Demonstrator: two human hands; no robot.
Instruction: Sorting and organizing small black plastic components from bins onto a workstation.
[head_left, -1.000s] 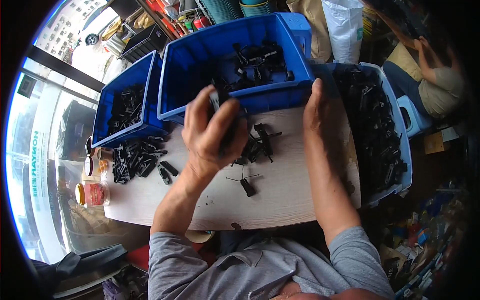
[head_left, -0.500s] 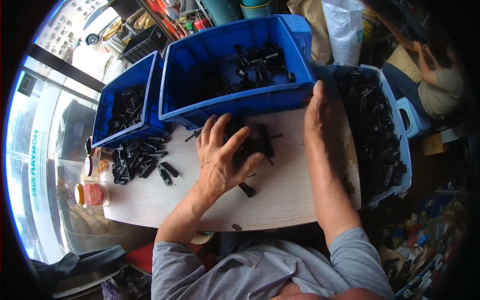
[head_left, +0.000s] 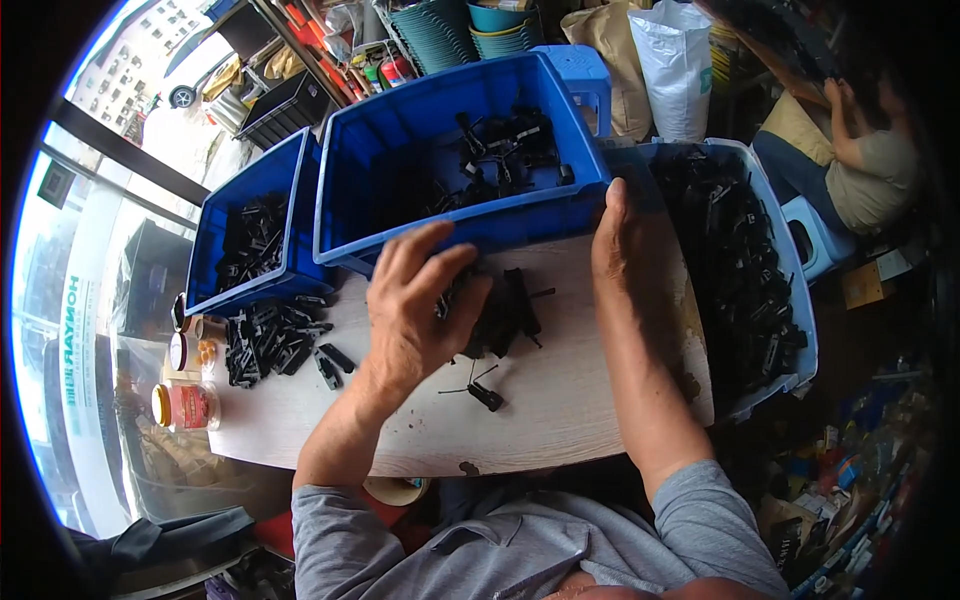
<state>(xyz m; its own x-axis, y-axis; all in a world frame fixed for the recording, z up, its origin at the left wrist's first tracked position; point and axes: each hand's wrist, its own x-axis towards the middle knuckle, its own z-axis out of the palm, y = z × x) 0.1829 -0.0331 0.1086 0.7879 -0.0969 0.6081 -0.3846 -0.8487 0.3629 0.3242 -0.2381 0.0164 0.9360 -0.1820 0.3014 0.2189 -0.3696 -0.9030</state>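
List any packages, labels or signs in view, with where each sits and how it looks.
Red-labelled jar with yellow lid: lying at the table's left edge.
White woven plastic sack: upright behind the blue bins.
Tan paper sack: left of the white one.
Vertical lettered window sign: far left.

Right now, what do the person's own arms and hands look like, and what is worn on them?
Both hands are bare: no gloves, rings or watch visible on the left hand or the right hand. The forearms are bare too. A grey short-sleeved shirt covers only the upper arms, its sleeves ending near the elbows. No markings show.
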